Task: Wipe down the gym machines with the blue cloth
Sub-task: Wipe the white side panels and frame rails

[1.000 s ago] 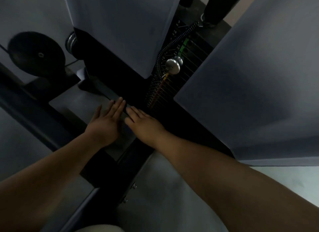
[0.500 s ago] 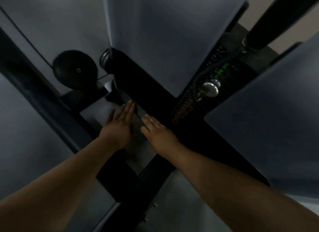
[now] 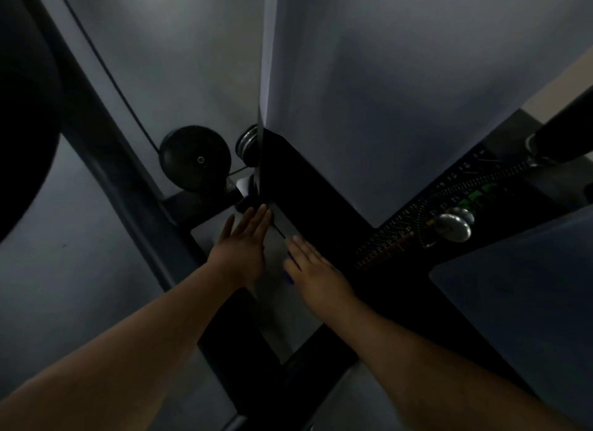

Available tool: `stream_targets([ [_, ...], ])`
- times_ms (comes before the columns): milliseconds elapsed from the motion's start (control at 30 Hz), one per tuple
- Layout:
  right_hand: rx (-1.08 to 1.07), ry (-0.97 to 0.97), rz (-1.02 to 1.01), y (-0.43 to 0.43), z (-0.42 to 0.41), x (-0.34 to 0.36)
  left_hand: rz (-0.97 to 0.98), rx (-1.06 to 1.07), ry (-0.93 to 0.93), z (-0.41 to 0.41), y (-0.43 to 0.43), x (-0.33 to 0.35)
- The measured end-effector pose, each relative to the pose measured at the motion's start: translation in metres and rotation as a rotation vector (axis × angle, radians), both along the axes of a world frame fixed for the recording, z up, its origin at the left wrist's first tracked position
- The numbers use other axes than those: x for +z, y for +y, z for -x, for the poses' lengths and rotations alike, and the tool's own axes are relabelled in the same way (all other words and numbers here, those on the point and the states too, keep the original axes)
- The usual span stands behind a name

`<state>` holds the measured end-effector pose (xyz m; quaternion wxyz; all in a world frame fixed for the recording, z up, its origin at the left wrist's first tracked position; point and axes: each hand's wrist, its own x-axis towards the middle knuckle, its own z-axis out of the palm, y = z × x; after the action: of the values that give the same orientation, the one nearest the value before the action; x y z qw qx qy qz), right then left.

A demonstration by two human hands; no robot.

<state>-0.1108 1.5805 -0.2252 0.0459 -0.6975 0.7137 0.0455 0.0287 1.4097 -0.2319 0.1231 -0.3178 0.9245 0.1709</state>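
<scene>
Both hands are laid flat on a grey plate (image 3: 282, 321) of the machine (image 3: 321, 203), and the whole scene is dimly lit. The left hand (image 3: 239, 249) is held open, palm down, its fingers straight and close together and pointed toward the plate's far corner. The right hand (image 3: 317, 272) is likewise open and pressed palm down near the plate's right edge, just beside the left hand but apart from it.

The blue cloth (image 3: 288, 277) is seen only as a thin sliver at the thumb side of the right hand, pinned between that hand and the plate. The rest of it is hidden under the palm, so its shape and spread cannot be told.

Beyond the plate's far left corner a black pulley (image 3: 195, 159) is mounted. A thin cable (image 3: 106, 68) is run upward from it across a grey panel (image 3: 179, 61). A metal collar (image 3: 245, 142) is set just beside the pulley, at the edge of a tall grey shroud (image 3: 401, 77) that stands over the plate's far edge.

Past the plate's right edge the weight stack (image 3: 391, 244) is seen with its rows of small marks. A round silver knob (image 3: 452, 227) is set against the stack, and a coiled cord (image 3: 481, 178) is stretched above it toward the upper right.
</scene>
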Motion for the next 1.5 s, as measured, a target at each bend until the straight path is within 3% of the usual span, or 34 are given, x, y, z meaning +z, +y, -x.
stream_targets([
  [200,-0.022,0.000,0.032,-0.064,0.000,0.006,-0.004,-0.020,-0.076,0.007,-0.006,0.018],
  [333,0.010,0.063,-0.113,-0.093,0.001,0.015,0.070,0.019,-0.014,-0.004,-0.028,0.027],
  [500,0.082,0.113,0.014,-0.074,0.009,-0.008,0.254,0.034,-0.011,-0.017,-0.046,0.033],
  [633,0.232,0.308,0.081,-0.110,0.015,-0.010,0.366,0.083,0.014,-0.020,-0.059,0.029],
  [733,0.280,0.358,0.058,-0.147,0.011,-0.010,0.340,0.116,-0.007,-0.019,-0.069,0.029],
  [833,0.197,0.380,0.084,-0.157,0.009,-0.011,0.327,0.106,-0.042,-0.020,-0.074,0.032],
  [933,0.300,0.469,0.116,-0.144,0.012,-0.020,0.307,0.110,-0.048,-0.023,-0.074,0.033],
  [1033,0.215,0.432,0.190,-0.156,0.007,-0.012,0.280,0.099,-0.055,-0.024,-0.074,0.035],
  [1133,0.244,0.568,0.031,-0.172,0.004,-0.002,0.268,0.109,-0.043,-0.025,-0.077,0.035],
  [1267,0.363,0.649,0.032,-0.157,0.006,-0.012,0.260,0.069,-0.063,-0.027,-0.080,0.037],
  [1333,0.444,0.753,-0.062,-0.159,0.006,-0.014,0.252,0.068,-0.063,-0.027,-0.079,0.036],
  [1500,0.311,0.585,-0.079,-0.183,0.016,0.004,0.251,0.079,-0.039,-0.027,-0.079,0.040],
])
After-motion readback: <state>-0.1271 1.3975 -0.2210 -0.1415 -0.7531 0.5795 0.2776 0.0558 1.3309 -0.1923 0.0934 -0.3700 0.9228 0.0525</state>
